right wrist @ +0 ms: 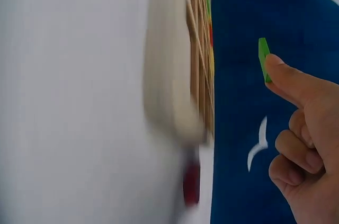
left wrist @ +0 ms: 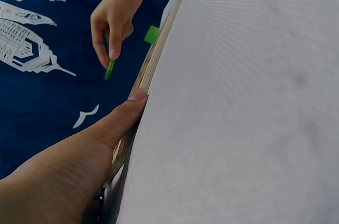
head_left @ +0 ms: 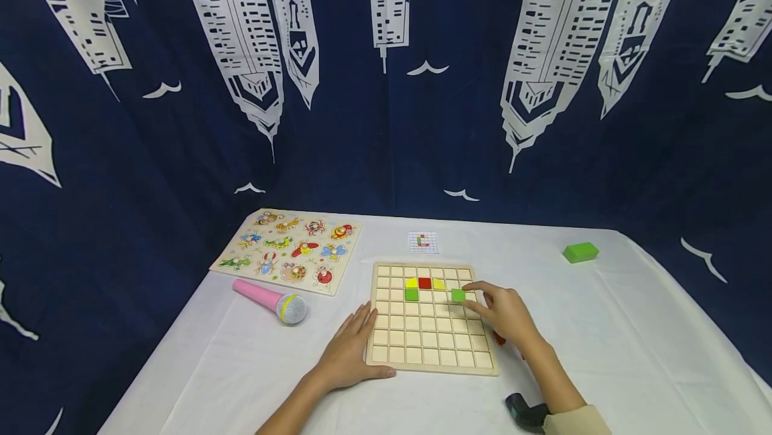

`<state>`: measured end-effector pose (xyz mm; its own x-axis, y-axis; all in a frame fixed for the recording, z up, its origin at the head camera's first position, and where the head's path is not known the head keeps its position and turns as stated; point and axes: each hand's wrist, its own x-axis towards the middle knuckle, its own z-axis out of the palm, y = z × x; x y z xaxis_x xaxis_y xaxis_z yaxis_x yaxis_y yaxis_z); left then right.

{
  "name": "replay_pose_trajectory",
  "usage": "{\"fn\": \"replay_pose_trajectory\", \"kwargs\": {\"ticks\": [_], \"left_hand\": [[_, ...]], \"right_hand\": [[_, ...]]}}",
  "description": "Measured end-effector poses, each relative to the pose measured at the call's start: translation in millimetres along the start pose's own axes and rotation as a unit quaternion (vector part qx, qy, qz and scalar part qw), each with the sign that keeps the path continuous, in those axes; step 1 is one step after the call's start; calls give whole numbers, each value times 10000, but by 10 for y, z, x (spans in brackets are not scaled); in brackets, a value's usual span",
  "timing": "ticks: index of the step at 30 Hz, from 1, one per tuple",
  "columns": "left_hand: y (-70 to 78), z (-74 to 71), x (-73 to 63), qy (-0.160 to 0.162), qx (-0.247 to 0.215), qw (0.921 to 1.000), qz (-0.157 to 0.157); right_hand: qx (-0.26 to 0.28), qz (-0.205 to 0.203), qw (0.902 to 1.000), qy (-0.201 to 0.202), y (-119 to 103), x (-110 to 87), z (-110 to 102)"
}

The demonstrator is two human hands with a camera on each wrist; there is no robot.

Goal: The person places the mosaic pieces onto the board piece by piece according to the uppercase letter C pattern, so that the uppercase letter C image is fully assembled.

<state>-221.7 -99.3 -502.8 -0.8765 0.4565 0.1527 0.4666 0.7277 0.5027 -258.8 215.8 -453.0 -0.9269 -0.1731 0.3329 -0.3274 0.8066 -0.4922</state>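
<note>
In the head view's lower centre, the right hand (head_left: 505, 314) pinches a green tile (head_left: 458, 295) above the board (head_left: 429, 340); the left hand (head_left: 350, 354) rests, fingers extended, at the board's left edge.

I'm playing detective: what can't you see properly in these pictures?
Pattern card, head view: details too small.
Red piece, head view: partly hidden by the right hand.
Green tile, right wrist view: partly behind the thumb.
Grid board, right wrist view: corner blurred, perhaps by closeness.
Skyscraper print, head view: cut off by top edge.

No words, numbers, brands or signs can be read in any view.
</note>
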Motion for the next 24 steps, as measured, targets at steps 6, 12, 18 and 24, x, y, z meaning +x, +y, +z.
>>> {"fn": "replay_pose_trajectory", "kwargs": {"ticks": [6,12,18,24], "left_hand": [[7,-5,-6,-8,13,10000,31],[-1,-20,-9,4,41,10000,1],[-12,-10,-4,-8,24,10000,-29],[-4,-21,-10,-13,24,10000,-32]], "right_hand": [[244,-258,9993,-103,-276,60,235],[399,-372,9982,-253,-469,133,430],[292,-428,9981,-336,-512,177,572],[185,-290,9985,-423,-484,181,646]]}}
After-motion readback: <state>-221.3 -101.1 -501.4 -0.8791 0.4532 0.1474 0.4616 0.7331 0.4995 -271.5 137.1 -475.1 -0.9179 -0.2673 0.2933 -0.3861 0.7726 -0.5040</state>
